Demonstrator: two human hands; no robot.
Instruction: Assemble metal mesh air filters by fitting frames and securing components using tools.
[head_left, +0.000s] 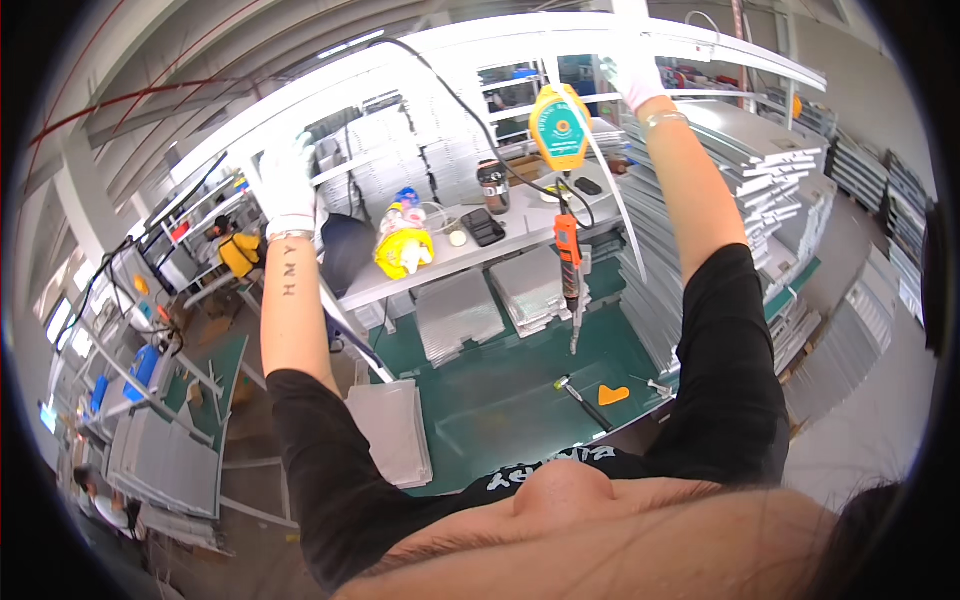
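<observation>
Both my arms are raised above the bench, and both hands wear white gloves. My left hand (288,185) is up at the left part of the white overhead rail (450,35), its fingers closed around it. My right hand (633,78) grips the same rail further right, beside a yellow spring balancer (559,125). Below the balancer an orange electric screwdriver (568,262) hangs on its cable over the green mat (500,395). A bracelet sits on each wrist.
Stacks of grey metal panels lie on the mat (455,312), at the left (395,428) and tall at the right (740,190). A small hammer (582,392) and an orange piece (612,395) lie near the front edge. A yellow bag (403,250) and a dark cup (493,185) stand on the back table. A person in yellow (238,250) works at the far left.
</observation>
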